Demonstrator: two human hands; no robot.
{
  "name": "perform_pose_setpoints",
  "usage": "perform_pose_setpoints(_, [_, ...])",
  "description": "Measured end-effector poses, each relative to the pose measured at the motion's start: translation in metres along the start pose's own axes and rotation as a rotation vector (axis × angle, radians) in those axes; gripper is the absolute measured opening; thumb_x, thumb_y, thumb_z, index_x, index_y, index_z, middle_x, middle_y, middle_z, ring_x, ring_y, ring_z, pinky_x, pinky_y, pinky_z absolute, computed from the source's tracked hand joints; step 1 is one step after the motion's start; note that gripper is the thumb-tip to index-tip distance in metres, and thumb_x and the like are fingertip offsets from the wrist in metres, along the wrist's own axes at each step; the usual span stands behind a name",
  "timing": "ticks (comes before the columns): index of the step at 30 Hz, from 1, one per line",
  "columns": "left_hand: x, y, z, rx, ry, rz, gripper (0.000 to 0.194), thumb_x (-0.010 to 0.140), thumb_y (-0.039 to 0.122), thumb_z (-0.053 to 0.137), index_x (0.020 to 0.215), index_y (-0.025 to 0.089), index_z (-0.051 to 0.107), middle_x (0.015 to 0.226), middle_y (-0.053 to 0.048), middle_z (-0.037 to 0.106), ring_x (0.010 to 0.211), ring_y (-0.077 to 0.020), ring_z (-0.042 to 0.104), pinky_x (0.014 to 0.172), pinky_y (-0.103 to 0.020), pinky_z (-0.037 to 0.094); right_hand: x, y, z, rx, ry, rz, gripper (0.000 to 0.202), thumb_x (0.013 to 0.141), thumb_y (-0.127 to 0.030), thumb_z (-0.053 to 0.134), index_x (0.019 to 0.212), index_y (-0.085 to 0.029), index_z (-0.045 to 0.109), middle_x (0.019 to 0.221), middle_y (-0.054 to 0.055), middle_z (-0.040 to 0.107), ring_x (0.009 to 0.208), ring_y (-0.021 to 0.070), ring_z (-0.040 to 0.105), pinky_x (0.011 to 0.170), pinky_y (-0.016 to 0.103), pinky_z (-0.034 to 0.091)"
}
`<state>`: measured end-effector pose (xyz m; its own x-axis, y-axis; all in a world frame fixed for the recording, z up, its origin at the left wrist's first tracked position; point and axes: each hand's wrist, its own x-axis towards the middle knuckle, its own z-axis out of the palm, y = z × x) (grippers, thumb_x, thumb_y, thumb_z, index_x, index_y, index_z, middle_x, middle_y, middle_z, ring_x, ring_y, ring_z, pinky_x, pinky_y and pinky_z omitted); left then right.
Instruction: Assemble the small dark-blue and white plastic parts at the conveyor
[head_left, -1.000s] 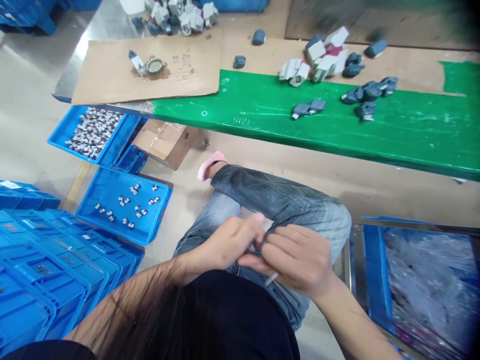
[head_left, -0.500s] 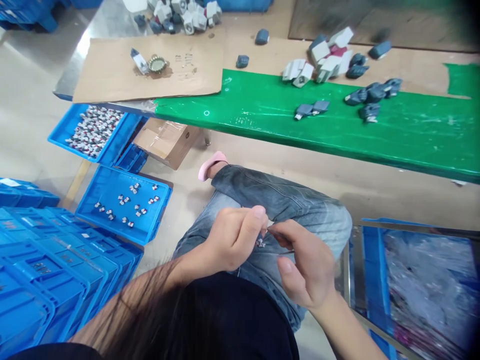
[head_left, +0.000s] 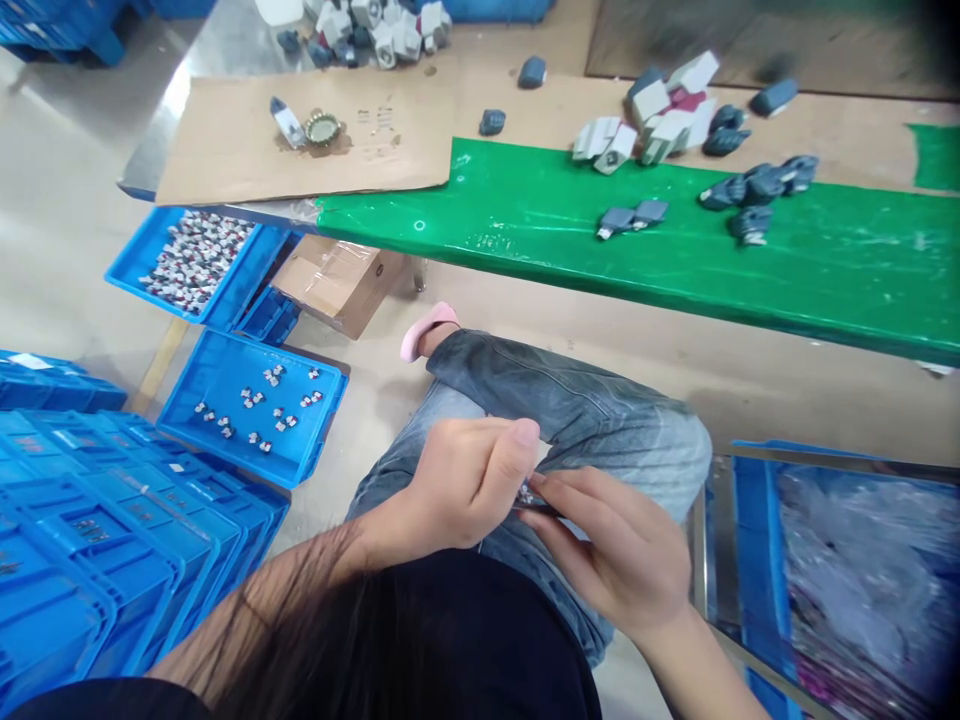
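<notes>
Over my lap, my left hand is closed around a small white-and-dark part; only a pale corner and a speckled end of it show past the fingers. My right hand meets it from the right, thumb and fingertips pinched at the speckled end. The fingers hide most of the part, so its exact kind cannot be told. On the green table edge ahead lie two dark blue plastic pieces, with several more dark pieces to their right.
White and dark blocks are heaped on the cardboard-covered table. A bottle cap lies on a cardboard sheet. At left stand a full blue bin, a sparsely filled blue bin and stacked crates. A bin with plastic bags is at right.
My right thumb has come up to the fingers, closing the hand at the part's speckled end. My left hand keeps its grip. The view has shifted slightly.
</notes>
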<state>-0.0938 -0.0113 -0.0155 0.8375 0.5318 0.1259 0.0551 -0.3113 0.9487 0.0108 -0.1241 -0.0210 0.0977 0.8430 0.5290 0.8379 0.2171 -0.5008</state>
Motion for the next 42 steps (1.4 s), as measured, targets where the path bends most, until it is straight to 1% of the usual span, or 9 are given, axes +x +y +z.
perform_pose_setpoints(8, [0.001,-0.001,0.002,-0.018,-0.034,-0.065,0.044,0.094,0.033,0.023,0.056,0.017,0.040,0.054,0.001,0.044,0.051,-0.0098,0.042,0.053,-0.026,0.034,0.002,-0.003,-0.001,0.083,0.006,0.093,0.003,0.084,-0.014,0.055,0.085,-0.017,0.056,0.069,0.004,0.064,0.058,0.0118,0.060,0.052,0.021,0.047])
perform_pose_setpoints(12, [0.005,0.000,-0.002,-0.030,-0.156,-0.171,0.045,0.093,0.033,0.023,0.056,0.017,0.043,0.054,0.001,0.047,0.054,-0.0101,0.045,0.056,-0.026,0.034,0.003,-0.003,-0.001,0.065,-0.024,0.082,0.004,0.084,-0.013,0.054,0.082,-0.017,0.056,0.067,0.003,0.063,0.057,0.0116,0.059,0.053,0.021,0.047])
perform_pose_setpoints(16, [0.008,0.000,-0.006,-0.025,-0.250,-0.222,0.044,0.093,0.036,0.025,0.056,0.017,0.042,0.054,0.002,0.047,0.054,-0.0100,0.044,0.057,-0.025,0.033,0.001,-0.001,-0.002,-0.025,-0.071,0.001,0.007,0.086,-0.012,0.052,0.080,-0.016,0.055,0.063,0.003,0.062,0.055,0.0116,0.056,0.053,0.023,0.044])
perform_pose_setpoints(21, [0.007,0.000,-0.006,-0.101,-0.272,-0.283,0.045,0.093,0.034,0.025,0.054,0.016,0.041,0.054,0.002,0.045,0.054,-0.0094,0.041,0.058,-0.025,0.032,0.001,0.002,-0.007,-0.249,-0.127,-0.189,0.008,0.085,-0.009,0.049,0.084,-0.014,0.056,0.062,0.002,0.063,0.052,0.0119,0.052,0.048,0.026,0.039])
perform_pose_setpoints(27, [0.006,-0.007,-0.001,-0.461,-0.336,-0.483,0.050,0.092,0.040,0.023,0.051,0.016,0.039,0.047,0.003,0.037,0.047,-0.0085,0.036,0.050,-0.024,0.031,0.012,0.003,-0.012,-0.398,-0.068,-0.373,0.016,0.083,-0.005,0.051,0.073,-0.016,0.056,0.057,-0.001,0.064,0.047,0.0100,0.054,0.045,0.025,0.038])
perform_pose_setpoints(31, [0.005,-0.012,0.005,-0.579,-0.246,-0.545,0.049,0.090,0.044,0.026,0.053,0.016,0.041,0.046,0.004,0.032,0.044,-0.0078,0.031,0.046,-0.023,0.028,0.005,0.007,-0.005,-0.296,-0.022,-0.251,0.004,0.085,-0.014,0.054,0.087,-0.015,0.057,0.064,0.002,0.067,0.056,0.0131,0.059,0.051,0.025,0.045])
perform_pose_setpoints(34, [0.004,-0.013,0.008,-0.631,-0.179,-0.565,0.046,0.089,0.042,0.023,0.056,0.016,0.040,0.049,0.003,0.035,0.045,-0.0079,0.031,0.044,-0.023,0.027,-0.003,0.009,0.001,-0.223,0.006,-0.070,0.014,0.084,-0.022,0.058,0.094,-0.014,0.055,0.073,0.007,0.068,0.064,0.0152,0.062,0.056,0.025,0.048])
perform_pose_setpoints(38, [0.002,-0.011,0.007,-0.639,-0.168,-0.558,0.033,0.085,0.033,0.027,0.061,0.016,0.042,0.058,0.002,0.038,0.051,-0.0084,0.034,0.046,-0.021,0.029,-0.008,0.006,0.003,-0.166,-0.013,0.073,0.014,0.084,-0.023,0.057,0.094,-0.013,0.056,0.075,0.008,0.068,0.064,0.0149,0.064,0.056,0.023,0.049])
perform_pose_setpoints(42, [-0.001,-0.008,0.005,-0.492,-0.216,-0.495,0.026,0.086,0.026,0.029,0.066,0.017,0.044,0.065,0.003,0.042,0.055,-0.0086,0.035,0.049,-0.020,0.031,-0.008,0.004,0.001,-0.135,-0.001,0.122,0.009,0.084,-0.022,0.057,0.091,-0.016,0.057,0.073,0.006,0.067,0.062,0.0152,0.064,0.055,0.024,0.049])
